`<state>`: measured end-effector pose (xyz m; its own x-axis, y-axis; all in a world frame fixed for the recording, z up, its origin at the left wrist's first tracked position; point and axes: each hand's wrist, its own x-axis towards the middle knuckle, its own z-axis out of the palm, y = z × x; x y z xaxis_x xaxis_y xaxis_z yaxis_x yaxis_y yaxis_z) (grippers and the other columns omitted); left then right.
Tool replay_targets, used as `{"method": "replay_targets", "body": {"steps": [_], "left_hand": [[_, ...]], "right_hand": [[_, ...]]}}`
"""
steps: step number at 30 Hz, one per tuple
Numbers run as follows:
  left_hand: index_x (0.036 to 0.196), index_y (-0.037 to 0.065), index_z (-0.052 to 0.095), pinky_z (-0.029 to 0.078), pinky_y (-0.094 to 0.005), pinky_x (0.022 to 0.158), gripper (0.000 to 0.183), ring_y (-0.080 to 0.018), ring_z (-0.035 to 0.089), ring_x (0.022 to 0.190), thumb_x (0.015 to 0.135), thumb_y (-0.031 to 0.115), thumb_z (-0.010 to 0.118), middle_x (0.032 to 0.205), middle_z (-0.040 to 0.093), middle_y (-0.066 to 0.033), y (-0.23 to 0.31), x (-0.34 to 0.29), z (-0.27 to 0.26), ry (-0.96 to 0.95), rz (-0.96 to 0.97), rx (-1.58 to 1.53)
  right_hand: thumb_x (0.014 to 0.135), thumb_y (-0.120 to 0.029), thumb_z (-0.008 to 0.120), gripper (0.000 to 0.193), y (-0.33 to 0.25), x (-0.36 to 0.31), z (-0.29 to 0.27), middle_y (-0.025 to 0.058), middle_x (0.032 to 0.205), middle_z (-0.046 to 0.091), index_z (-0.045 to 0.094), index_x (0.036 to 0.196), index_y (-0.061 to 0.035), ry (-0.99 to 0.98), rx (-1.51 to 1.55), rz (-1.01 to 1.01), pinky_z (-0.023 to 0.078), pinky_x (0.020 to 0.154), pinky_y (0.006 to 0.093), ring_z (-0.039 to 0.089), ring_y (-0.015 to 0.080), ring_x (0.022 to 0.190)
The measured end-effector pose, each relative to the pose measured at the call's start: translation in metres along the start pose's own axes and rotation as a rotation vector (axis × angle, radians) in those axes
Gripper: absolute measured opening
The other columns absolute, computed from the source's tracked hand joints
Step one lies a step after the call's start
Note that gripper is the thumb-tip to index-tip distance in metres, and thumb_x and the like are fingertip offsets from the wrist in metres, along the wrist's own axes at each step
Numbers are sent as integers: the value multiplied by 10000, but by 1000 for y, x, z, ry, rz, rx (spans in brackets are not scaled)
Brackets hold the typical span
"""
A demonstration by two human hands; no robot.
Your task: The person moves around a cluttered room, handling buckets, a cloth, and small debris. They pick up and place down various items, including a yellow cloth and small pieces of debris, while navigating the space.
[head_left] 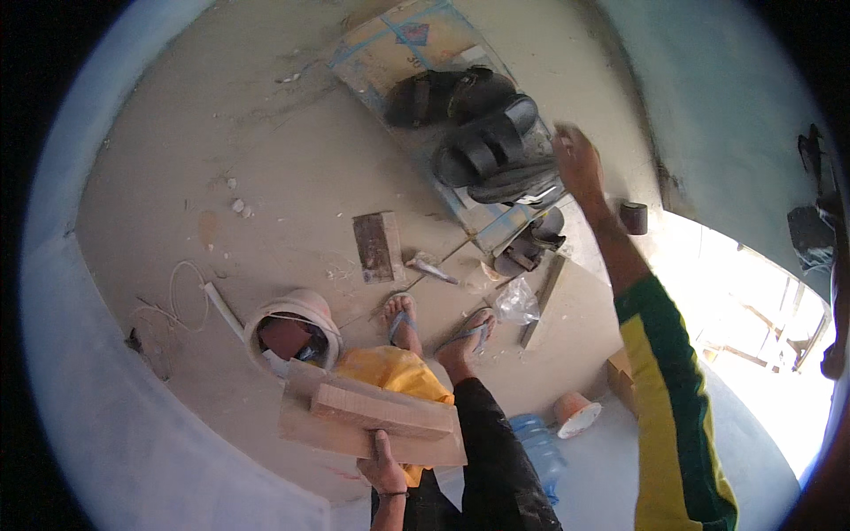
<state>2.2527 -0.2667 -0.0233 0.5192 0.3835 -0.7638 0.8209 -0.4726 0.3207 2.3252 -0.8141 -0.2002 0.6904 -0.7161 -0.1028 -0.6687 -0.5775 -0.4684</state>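
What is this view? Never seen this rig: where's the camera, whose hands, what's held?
There's no machine, just a person's bare hands. The single picture comes from a wide fisheye camera worn on the head, looking down, so straight edges bend. The left hand grips a flat tan board with a bar-shaped block on top. The right hand appears near black sandals on cardboard; blur hides whether it holds anything. On the floor: a bucket, a brown block and a clear plastic bag.

Sandals (482,146) lie on a box (372,55), the right hand (579,159) beside, perhaps touching; a block (381,414) lies on a board (310,432); left of the feet (403,311), a bucket (320,308).
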Motion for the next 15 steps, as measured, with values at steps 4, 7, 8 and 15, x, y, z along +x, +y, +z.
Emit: {"method": "replay_targets", "body": {"steps": [4, 7, 8, 15], "left_hand": [[1212, -157, 487, 504, -385, 847, 672, -309, 606, 1025, 843, 364, 694, 1172, 592, -244, 2, -4, 6, 22, 13, -49], [1261, -137, 460, 490, -385, 872, 679, -297, 583, 1051, 846, 348, 694, 1233, 554, -221, 4, -6, 13, -16, 27, -44], [1279, -127, 452, 486, -385, 880, 680, -290, 571, 1067, 848, 340, 694, 1265, 534, -212, 4, -5, 15, 6, 22, -22], [1263, -99, 499, 472, -380, 892, 646, -273, 566, 1052, 846, 358, 688, 1242, 550, -184, -7, 2, 21, -2, 168, 154]], "right_hand": [[900, -328, 476, 369, 76, -109, 6, 225, 1012, 647, 644, 1049, -36, -28, -26, 349, 462, 857, 458, 610, 396, 983], [844, -295, 578, 312, 126, -172, 43, 178, 1018, 674, 663, 1056, -82, -172, -61, 705, 480, 878, 436, 628, 351, 1005], [841, -297, 591, 392, 142, -179, 60, 179, 1114, 648, 606, 1171, -87, -256, -159, 703, 482, 885, 440, 608, 359, 1055], [853, -207, 546, 688, 193, -199, 190, 167, 1219, 579, 249, 1458, -67, -185, -419, 267, 245, 1072, 549, 543, 321, 1152]]}}
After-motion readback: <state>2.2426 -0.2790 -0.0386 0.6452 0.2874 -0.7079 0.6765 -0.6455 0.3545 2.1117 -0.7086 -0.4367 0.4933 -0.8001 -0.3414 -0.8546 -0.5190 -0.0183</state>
